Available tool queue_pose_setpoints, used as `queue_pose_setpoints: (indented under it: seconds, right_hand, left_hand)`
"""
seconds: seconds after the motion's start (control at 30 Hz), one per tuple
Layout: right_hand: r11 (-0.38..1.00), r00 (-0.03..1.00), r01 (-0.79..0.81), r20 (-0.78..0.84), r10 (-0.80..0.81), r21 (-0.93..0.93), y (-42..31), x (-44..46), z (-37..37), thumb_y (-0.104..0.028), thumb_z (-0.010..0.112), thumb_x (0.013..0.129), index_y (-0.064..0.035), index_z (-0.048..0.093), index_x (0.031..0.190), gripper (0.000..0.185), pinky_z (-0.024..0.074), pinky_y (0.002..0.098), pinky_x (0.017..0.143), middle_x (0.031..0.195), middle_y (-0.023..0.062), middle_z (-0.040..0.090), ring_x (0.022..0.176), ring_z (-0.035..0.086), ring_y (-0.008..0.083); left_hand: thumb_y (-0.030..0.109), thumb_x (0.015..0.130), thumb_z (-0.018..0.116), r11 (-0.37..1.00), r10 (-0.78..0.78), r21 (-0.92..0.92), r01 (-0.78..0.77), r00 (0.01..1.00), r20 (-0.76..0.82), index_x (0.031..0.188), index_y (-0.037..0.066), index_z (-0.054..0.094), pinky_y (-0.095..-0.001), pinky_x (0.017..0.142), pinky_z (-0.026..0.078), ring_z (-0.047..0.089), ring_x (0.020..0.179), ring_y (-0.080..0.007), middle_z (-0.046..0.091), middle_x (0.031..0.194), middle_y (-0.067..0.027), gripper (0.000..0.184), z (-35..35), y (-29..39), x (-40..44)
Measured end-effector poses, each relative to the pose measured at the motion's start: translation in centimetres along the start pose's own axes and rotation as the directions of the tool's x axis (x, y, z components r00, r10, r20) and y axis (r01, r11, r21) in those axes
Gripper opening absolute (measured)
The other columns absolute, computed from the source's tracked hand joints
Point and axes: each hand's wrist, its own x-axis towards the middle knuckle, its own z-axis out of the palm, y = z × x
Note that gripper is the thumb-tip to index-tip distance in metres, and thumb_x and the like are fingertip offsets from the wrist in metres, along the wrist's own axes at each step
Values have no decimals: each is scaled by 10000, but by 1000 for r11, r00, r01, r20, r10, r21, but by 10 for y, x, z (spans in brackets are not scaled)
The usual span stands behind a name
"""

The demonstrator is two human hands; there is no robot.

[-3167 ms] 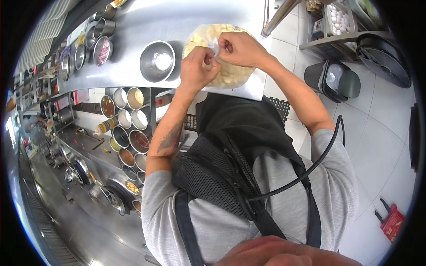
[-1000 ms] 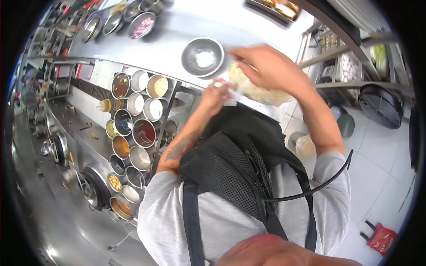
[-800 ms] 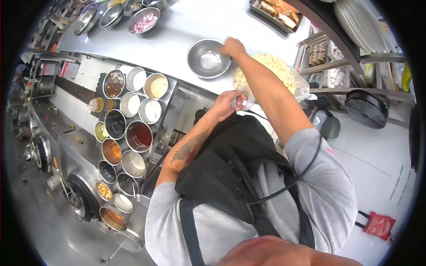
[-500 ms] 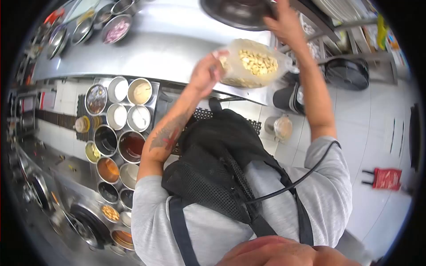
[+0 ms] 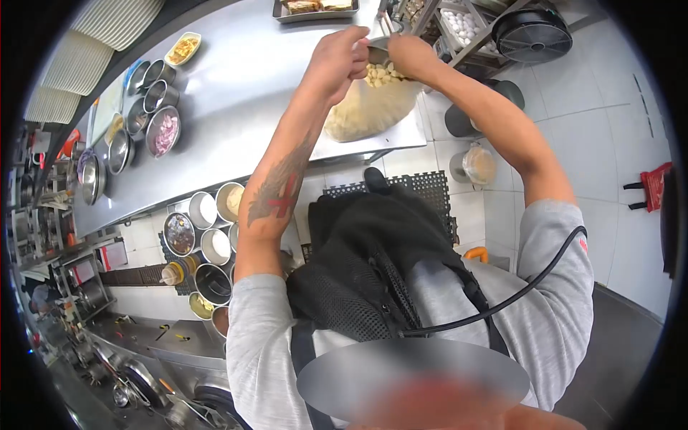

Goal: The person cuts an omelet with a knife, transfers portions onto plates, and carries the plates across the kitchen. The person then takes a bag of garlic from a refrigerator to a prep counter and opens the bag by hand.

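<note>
A clear plastic bag (image 5: 369, 115) stands on the steel table near its front right corner. Pale, chunky food pieces (image 5: 381, 76) show near the top of the bag. My left hand (image 5: 338, 63) is closed at the left side of the bag's mouth, its fingers curled on the plastic. On the opposite side, my right hand (image 5: 411, 59) also grips the bag's upper edge, with its fingertips partly hidden. Between the hands is a greyish metal-looking surface (image 5: 378, 54), too covered to name.
The steel table (image 5: 236, 93) carries a tray of sandwiches (image 5: 315, 13), a dish of yellow food (image 5: 183, 48) and several metal bowls, one with chopped red onion (image 5: 165, 133). Eggs (image 5: 467, 30) sit on the right rack. Round pots (image 5: 213, 281) stand at lower left.
The large dark metal bowl has left my right hand. That hand has come down to the bag, and both hands are now together at its mouth. The view has shifted.
</note>
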Motion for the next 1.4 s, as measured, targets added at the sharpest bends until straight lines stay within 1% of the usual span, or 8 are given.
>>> queue_pose_setpoints:
  seconds: [0.2, 0.3, 0.47, 0.53, 0.87, 1.0, 1.03, 1.4]
  right_hand:
    - [971, 993, -99, 83, 83, 220, 38, 20, 63, -168, 657, 767, 71, 691, 865, 261, 580, 430, 764, 846, 266, 701, 835, 714, 372]
    - [823, 822, -397, 556, 122, 406, 47, 14, 16, -157, 614, 789, 92, 682, 800, 258, 588, 429, 723, 781, 264, 698, 786, 726, 358]
    - [791, 992, 38, -115, 41, 611, 22, 16, 144, -166, 576, 802, 71, 704, 751, 274, 590, 429, 673, 764, 279, 692, 713, 727, 337]
    - [517, 825, -480, 565, -7, 709, 37, 4, 62, -156, 577, 779, 106, 692, 804, 287, 572, 461, 775, 832, 322, 678, 837, 715, 376]
    - [148, 821, -510, 531, -211, 848, -9, 17, 106, -126, 582, 800, 85, 666, 984, 293, 532, 369, 605, 830, 134, 678, 654, 657, 210]
    - [390, 733, -562, 658, -173, 730, -25, 39, 112, -129, 605, 804, 74, 645, 1052, 323, 487, 321, 532, 822, 117, 661, 625, 610, 187]
    - [81, 750, -618, 618, -236, 782, -24, 37, 109, -110, 599, 809, 48, 651, 1056, 297, 489, 323, 524, 804, 97, 650, 626, 604, 171]
    - [185, 805, -555, 580, -128, 811, -53, 66, 138, -68, 557, 819, 106, 665, 952, 244, 531, 329, 533, 792, 138, 674, 583, 648, 193]
  left_hand:
    - [219, 911, 619, 994, -56, 93, 56, 998, -2, 919, -4, 509, -267, 511, 245, 262, 528, -86, 315, 638, 35, 249, 40, -8, 54]
    - [186, 898, 607, 993, -79, 88, 78, 997, 8, 792, 3, 513, -273, 472, 232, 293, 490, -81, 365, 608, 34, 231, 47, -20, 71]
    - [249, 910, 551, 964, -184, 158, 213, 966, -181, 961, -17, 506, -258, 531, 280, 279, 544, -65, 349, 655, 24, 275, 69, -14, 77]
    - [290, 910, 542, 979, -138, 122, 162, 974, -180, 995, -37, 512, -258, 539, 288, 285, 544, -70, 365, 665, 16, 339, 72, -8, 69]
    - [331, 943, 414, 975, -3, 209, 78, 941, -337, 1115, -96, 556, -252, 575, 298, 315, 565, -78, 407, 706, -5, 482, 36, 31, 40]
    - [287, 928, 409, 994, 73, 98, -48, 961, -267, 1125, -95, 570, -246, 602, 308, 335, 584, -89, 438, 725, -21, 460, 0, 43, 20]
    - [281, 928, 407, 988, 98, 140, -63, 961, -260, 1134, -96, 570, -247, 611, 309, 340, 591, -92, 442, 727, -23, 460, -3, 47, 12]
    - [163, 975, 387, 922, 303, 352, -162, 867, -395, 1249, -155, 530, -289, 694, 397, 477, 689, -151, 572, 746, -55, 444, -65, 41, -25]
